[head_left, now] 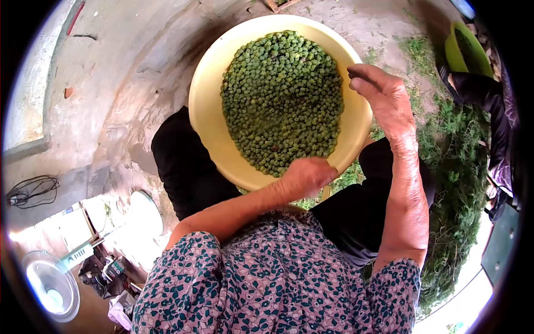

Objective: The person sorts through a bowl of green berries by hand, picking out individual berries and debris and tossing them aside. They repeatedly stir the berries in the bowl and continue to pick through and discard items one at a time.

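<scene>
Berries (283, 106): in the basin (208, 103), left of our right hand (384, 93), beyond our left hand (307, 177).
Right hand: fingers bent by the basin's edge; we cannot tell whether it grasps anything.
Left hand: curled, blurred, at the near edge; its hold we cannot tell.

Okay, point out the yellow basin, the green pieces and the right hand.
Yellow basin (207, 106): head view, bare inner wall, left side.
Green pieces (283, 103): head view, middle of the heap.
Right hand (387, 103): head view, middle of the hand.
</scene>
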Demonstrator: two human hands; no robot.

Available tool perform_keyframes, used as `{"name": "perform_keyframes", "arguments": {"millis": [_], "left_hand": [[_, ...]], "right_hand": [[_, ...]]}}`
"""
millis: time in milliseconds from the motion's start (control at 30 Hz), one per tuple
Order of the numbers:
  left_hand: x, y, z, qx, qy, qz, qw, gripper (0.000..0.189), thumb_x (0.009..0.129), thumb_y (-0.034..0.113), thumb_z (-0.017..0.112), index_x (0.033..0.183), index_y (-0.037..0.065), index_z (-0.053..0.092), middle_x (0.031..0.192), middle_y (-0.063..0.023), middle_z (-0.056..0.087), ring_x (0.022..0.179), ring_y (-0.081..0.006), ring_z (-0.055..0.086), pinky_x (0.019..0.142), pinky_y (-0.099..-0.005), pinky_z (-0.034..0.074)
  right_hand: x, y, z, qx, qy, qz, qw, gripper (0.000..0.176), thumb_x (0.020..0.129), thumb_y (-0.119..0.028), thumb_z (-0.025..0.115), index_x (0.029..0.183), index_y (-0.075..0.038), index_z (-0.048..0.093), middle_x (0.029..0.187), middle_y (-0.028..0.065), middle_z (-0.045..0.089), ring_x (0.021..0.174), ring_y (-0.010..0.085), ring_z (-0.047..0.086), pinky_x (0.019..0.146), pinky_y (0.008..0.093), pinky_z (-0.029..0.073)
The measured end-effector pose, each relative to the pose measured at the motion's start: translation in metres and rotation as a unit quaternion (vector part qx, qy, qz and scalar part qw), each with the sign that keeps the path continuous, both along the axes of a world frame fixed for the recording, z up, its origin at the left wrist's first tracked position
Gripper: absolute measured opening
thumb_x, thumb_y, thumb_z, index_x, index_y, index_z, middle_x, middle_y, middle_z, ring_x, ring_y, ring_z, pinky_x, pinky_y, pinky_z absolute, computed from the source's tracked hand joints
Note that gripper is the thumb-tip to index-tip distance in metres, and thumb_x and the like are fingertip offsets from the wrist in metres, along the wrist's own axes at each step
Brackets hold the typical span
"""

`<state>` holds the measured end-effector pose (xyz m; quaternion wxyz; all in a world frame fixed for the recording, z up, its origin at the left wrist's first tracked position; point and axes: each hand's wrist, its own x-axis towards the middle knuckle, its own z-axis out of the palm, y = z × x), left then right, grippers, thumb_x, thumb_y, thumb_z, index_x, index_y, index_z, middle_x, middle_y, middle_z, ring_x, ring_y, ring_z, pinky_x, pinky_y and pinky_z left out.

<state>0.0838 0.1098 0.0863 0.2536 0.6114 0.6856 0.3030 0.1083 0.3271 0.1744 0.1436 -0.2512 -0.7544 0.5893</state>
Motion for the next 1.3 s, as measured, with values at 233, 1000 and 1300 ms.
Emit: {"name": "perform_keyframes", "arguments": {"millis": [233,1000,1300], "left_hand": [[-0.078,0.065,-0.078,-0.055,0.126,0.087,0.987,0.028,0.075,0.012,0.063,0.102,0.008,0.059,0.105,-0.0096,0.056,0.095,-0.0292,0.054,0.077,-0.0417,0.045],[-0.057,-0.003,-0.056,-0.23,0.135,0.046,0.963,0.046,0.084,0.041,0.055,0.126,0.022,0.049,0.126,-0.0106,0.046,0.114,-0.0322,0.043,0.092,-0.0468,0.036],[-0.04,-0.067,-0.024,-0.272,0.169,0.021,0.947,0.058,0.077,0.039,0.063,0.13,0.02,0.047,0.138,-0.0111,0.037,0.125,-0.038,0.034,0.101,-0.0533,0.027]], "right_hand": [[0.006,0.011,0.003,-0.032,0.019,-0.068,0.997,0.024,0.084,-0.009,0.062,0.106,0.0,0.063,0.09,0.0081,0.066,0.082,0.0114,0.059,0.077,0.0253,0.047],[0.006,0.005,0.019,-0.056,0.061,-0.118,0.99,0.018,0.085,-0.006,0.062,0.101,0.001,0.065,0.082,0.0053,0.065,0.076,0.0097,0.058,0.074,0.0241,0.048],[0.017,0.006,0.023,-0.047,-0.005,-0.04,0.998,0.021,0.084,-0.008,0.062,0.103,-0.002,0.065,0.079,0.0079,0.064,0.068,0.0133,0.06,0.065,0.0267,0.049]]}}
